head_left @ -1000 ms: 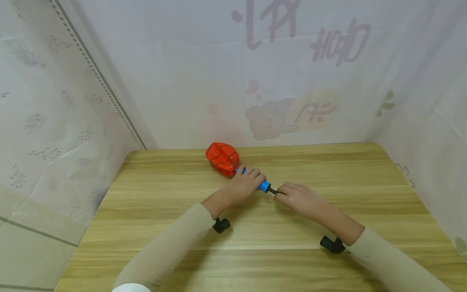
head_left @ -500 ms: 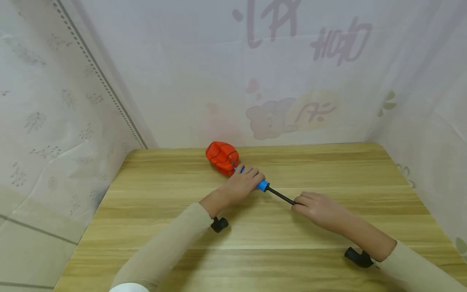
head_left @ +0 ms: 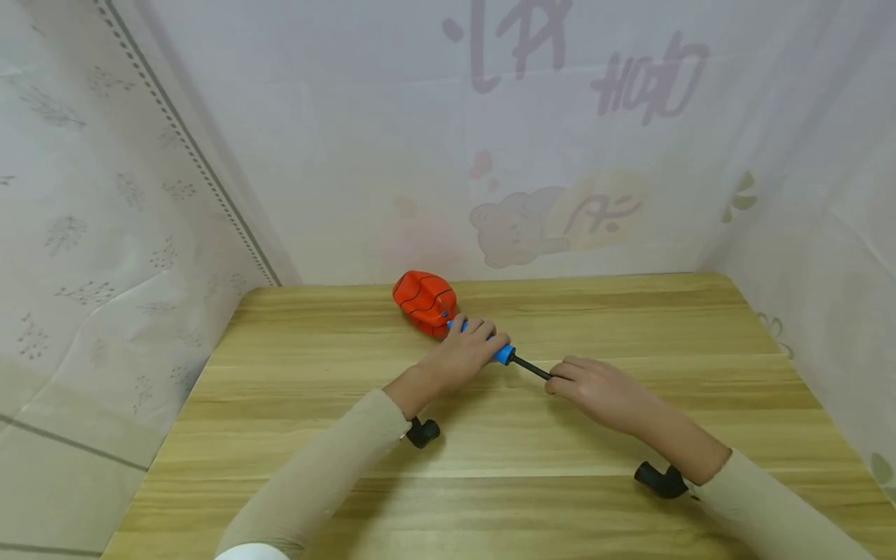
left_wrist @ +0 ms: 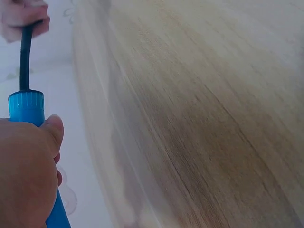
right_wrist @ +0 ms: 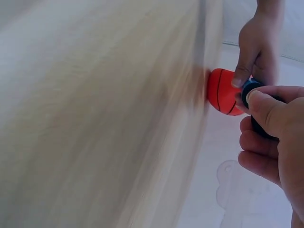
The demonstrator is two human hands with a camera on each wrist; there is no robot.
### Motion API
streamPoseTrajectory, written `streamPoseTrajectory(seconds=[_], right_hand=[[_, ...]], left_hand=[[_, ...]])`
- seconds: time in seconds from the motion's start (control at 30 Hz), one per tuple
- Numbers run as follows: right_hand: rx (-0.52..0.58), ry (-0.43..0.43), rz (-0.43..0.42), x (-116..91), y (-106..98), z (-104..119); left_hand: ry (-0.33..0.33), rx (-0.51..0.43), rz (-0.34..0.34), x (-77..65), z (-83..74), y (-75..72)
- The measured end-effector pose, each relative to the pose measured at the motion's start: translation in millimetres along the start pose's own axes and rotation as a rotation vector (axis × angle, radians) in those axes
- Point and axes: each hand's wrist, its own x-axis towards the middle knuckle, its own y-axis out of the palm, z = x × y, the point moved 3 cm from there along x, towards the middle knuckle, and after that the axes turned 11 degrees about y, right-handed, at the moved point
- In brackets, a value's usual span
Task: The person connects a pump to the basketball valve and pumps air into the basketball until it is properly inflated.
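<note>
A blue hand pump (head_left: 504,355) with a black rod lies across the middle of the head view, its tip at a partly deflated red ball (head_left: 423,302) with black basketball lines. My left hand (head_left: 462,354) grips the blue barrel, fingers wrapped over it. The pump's handle end is in my right hand (head_left: 595,389), and in the right wrist view thumb and fingers close round a black handle (right_wrist: 260,124). A length of black rod (head_left: 532,368) shows between the two hands. Dents and folds mark the ball's surface beside the pump tip.
The wooden table (head_left: 350,498) ends at a pale printed cloth (head_left: 350,155) just behind the ball. More cloth hangs at the left and right sides. Black camera mounts (head_left: 423,432) sit under both wrists.
My right hand first drew back to the lower right, baring more of the rod, then came partly back toward the barrel. My left hand and the ball stay nearly in place.
</note>
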Motion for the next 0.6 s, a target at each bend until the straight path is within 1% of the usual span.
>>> streamPoseTrajectory(seconds=[0.13,0.37,0.5,0.6], right_hand=[[-0.009,0.016,0.022,14,4,-1],[-0.035,0.034,0.045,35,12,-1],[-0.054,0.012,0.035,40,15,0],[-0.081,-0.014,0.018,40,16,2]], left_hand=[[-0.013,0.002,0.003,1.4,0.5,0.2],[-0.005,0.02,-0.02,1.6,0.0,1.1],[0.006,0.024,-0.022,0.0,0.0,2.8],[0.015,0.005,-0.029,-1.4,0.8,3.0]])
